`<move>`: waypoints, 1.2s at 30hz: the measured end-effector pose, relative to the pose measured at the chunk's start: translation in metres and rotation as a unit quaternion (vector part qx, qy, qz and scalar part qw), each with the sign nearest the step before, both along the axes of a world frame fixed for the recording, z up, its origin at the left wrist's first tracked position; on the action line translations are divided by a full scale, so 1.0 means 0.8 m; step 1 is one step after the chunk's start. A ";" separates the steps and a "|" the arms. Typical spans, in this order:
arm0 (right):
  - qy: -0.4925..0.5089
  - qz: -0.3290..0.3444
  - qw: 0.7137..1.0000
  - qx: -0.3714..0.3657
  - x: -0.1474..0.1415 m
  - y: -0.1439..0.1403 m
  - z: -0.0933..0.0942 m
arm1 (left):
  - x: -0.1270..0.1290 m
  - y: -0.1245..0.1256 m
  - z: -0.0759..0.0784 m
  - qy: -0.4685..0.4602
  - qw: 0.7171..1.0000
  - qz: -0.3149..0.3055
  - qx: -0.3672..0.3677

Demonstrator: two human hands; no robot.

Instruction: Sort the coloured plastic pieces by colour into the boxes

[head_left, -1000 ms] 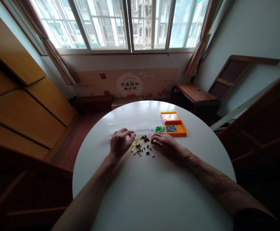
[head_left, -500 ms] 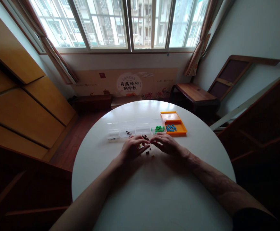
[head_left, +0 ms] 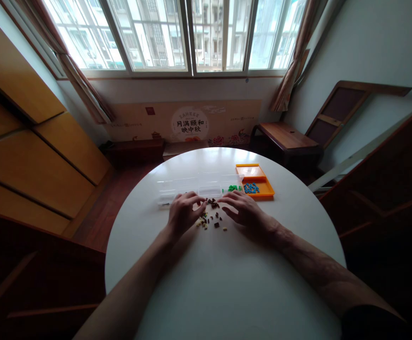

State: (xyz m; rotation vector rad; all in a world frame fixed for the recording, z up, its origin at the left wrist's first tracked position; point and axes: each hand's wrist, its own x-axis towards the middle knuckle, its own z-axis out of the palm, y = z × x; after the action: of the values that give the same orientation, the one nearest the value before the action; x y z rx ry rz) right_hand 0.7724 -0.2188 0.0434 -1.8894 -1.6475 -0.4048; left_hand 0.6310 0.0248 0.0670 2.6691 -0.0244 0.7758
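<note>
Head view: my left hand point(head_left: 182, 212) has drawn back from the small bricks point(head_left: 211, 218), fingers curled, grip unclear; my right hand point(head_left: 243, 211) rests spread wide beside them

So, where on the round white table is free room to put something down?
The round white table is bare between the forearms and near its right edge. It is crowded around the small loose bricks, between the left hand, right hand and clear plastic boxes.

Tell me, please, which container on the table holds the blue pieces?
The orange tray at the row's right end; the blue pieces lie in it, while the other boxes are clear plastic.
</note>
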 end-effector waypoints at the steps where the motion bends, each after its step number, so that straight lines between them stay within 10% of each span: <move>1: -0.001 -0.002 1.000 -0.008 0.000 0.000 -0.001 | 0.000 0.005 0.002 -0.005 1.000 0.027 0.011; 9: 0.025 0.002 0.999 -0.026 0.002 -0.001 -0.004 | 0.000 0.032 0.003 -0.032 0.985 0.161 0.061; 17: 0.026 0.008 0.999 -0.031 -0.001 -0.006 0.012 | -0.001 0.030 0.005 -0.025 0.984 0.170 0.038; 36: 0.006 0.065 0.998 0.011 -0.002 0.001 0.007 | 0.007 -0.017 -0.019 -0.004 0.987 -0.160 0.011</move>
State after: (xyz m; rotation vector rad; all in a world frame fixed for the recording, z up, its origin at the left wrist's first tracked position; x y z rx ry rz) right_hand 0.7708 -0.2180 0.0491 -1.7550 -1.7397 -0.3562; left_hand 0.6362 0.0111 0.0520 2.5894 -0.4538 0.6827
